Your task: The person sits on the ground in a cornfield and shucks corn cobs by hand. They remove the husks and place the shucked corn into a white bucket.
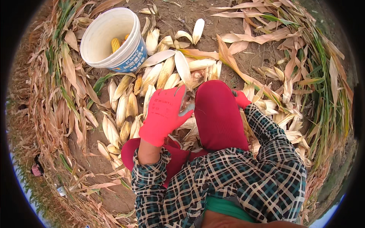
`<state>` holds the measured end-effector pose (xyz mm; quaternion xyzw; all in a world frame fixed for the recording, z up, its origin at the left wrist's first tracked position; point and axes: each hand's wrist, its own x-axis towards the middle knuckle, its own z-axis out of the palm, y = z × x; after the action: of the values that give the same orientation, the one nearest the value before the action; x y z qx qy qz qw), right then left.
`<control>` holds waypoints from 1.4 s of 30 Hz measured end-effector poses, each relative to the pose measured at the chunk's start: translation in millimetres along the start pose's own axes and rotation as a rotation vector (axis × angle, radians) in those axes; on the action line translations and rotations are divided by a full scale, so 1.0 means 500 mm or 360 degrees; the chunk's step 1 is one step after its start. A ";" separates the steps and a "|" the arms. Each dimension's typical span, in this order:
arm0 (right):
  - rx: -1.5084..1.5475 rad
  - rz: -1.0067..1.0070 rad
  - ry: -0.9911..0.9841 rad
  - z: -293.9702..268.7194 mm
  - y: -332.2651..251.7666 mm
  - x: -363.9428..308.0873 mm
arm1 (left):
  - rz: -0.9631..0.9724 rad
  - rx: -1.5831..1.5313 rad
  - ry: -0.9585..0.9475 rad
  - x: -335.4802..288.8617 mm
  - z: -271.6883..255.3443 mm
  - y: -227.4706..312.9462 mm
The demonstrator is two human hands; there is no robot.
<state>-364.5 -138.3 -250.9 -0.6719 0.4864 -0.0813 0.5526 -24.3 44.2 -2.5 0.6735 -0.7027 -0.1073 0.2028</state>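
Here, I see my left hand (162,110) with its grip spread, thumb apart; my right hand (242,99), partly behind the knee (217,108), I cannot tell. A pale corn ear (183,68) lies at one o'clock from the left, the nearer, its long axis running eleven to five.

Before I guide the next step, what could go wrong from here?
The right hand is partly hidden behind the raised knee, so a slip there might go unseen. The bare yellow cob lies outside the bucket, among husk-covered ears, and could be overlooked. The left hand, close to those ears, might knock some aside.
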 end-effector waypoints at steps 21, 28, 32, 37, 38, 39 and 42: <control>-0.1388 -0.0468 -0.0282 0.128 -0.111 0.453 | -0.0194 0.0233 0.0324 -0.061 0.067 0.004; -0.1188 -0.0177 -0.0810 0.147 -0.072 0.470 | -0.0207 -0.0037 0.0125 -0.069 0.080 0.053; -0.0993 -0.0220 -0.0635 0.135 -0.111 0.444 | -0.0060 0.0044 0.0206 -0.058 0.069 0.062; -0.0866 -0.0258 -0.0370 0.145 -0.128 0.427 | -0.0138 0.0046 -0.0023 -0.046 0.062 0.060; -0.0847 -0.0251 -0.0302 0.142 -0.125 0.422 | -0.0152 0.0007 -0.0076 -0.043 0.065 0.062; -0.0833 -0.0250 -0.0237 0.145 -0.123 0.420 | -0.0135 0.0013 -0.0004 -0.045 0.073 0.061; -0.0807 -0.0250 -0.0064 0.163 -0.117 0.412 | -0.0135 -0.0005 0.0112 -0.067 0.088 0.064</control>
<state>-172.8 -242.2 -321.6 -0.8260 0.4265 0.0139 0.3682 -71.6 74.3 -33.2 0.7056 -0.6658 -0.0931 0.2238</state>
